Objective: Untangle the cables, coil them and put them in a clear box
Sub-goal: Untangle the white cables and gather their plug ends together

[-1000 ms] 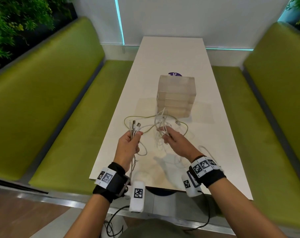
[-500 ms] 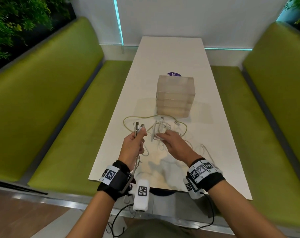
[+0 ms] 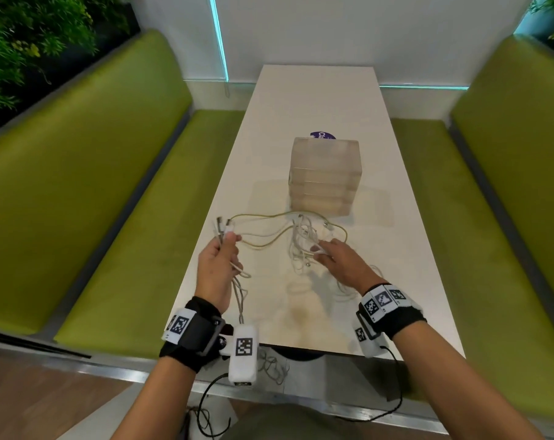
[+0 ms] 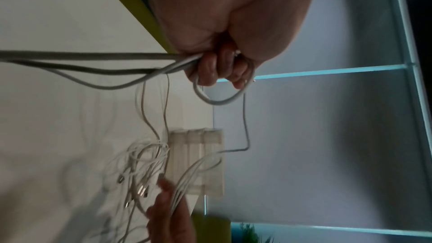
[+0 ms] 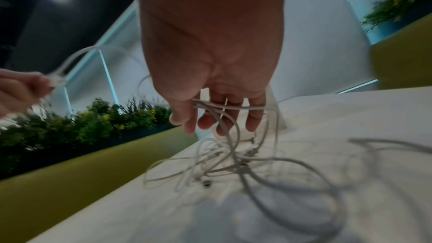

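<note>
A tangle of white cables (image 3: 302, 246) lies on the white table (image 3: 317, 100) in front of a stack of clear boxes (image 3: 324, 176). My left hand (image 3: 229, 239) grips a bundle of cable ends at the table's left edge, with plugs (image 3: 222, 224) sticking up above the fist. The left wrist view shows its fingers (image 4: 217, 73) curled round the strands. A yellowish cable (image 3: 269, 217) runs from there to the tangle. My right hand (image 3: 318, 252) holds several white strands lifted out of the tangle (image 5: 224, 162), which drape across its fingers (image 5: 252, 119).
Green benches stand on the left (image 3: 110, 233) and right (image 3: 459, 217) of the table. A purple sticker (image 3: 321, 135) shows behind the boxes. More loose cable (image 3: 348, 290) lies by my right wrist, and cable ends (image 3: 270, 366) hang below the table's near edge.
My hands have drawn apart: the left went left toward the table edge with its cable ends, the right shifted slightly right. The yellowish cable now stretches out between them.
</note>
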`<state>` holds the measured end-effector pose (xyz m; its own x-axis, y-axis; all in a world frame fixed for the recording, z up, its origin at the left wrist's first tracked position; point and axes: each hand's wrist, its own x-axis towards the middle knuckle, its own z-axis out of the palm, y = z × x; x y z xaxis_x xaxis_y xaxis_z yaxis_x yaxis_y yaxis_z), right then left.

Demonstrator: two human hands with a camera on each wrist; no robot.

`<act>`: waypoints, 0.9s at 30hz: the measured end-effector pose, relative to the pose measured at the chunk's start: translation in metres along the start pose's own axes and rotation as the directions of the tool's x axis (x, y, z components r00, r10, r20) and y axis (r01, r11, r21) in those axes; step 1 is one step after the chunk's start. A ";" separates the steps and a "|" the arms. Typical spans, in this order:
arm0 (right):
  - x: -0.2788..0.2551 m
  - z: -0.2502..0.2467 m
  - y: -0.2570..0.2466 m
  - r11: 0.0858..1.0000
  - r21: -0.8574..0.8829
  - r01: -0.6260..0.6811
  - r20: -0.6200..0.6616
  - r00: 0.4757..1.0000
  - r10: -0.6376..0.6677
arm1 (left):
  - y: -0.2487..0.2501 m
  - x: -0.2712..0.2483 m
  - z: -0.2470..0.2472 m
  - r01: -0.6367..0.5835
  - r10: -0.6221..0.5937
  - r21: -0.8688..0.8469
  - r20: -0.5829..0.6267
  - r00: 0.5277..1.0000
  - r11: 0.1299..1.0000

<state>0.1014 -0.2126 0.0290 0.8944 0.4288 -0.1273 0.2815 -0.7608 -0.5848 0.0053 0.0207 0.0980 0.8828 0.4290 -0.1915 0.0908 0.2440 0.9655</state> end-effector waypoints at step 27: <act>0.002 -0.002 -0.085 0.913 -0.047 0.405 -0.332 0.856 -0.397 | -0.011 -0.017 0.020 -0.059 -0.013 0.269 0.260 0.966 0.961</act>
<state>0.0806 -0.1480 0.0804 0.7691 0.5072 0.3889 0.6357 -0.5439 -0.5478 -0.0012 -0.0061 0.0944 0.9709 0.1853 -0.1515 0.1586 -0.0245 0.9870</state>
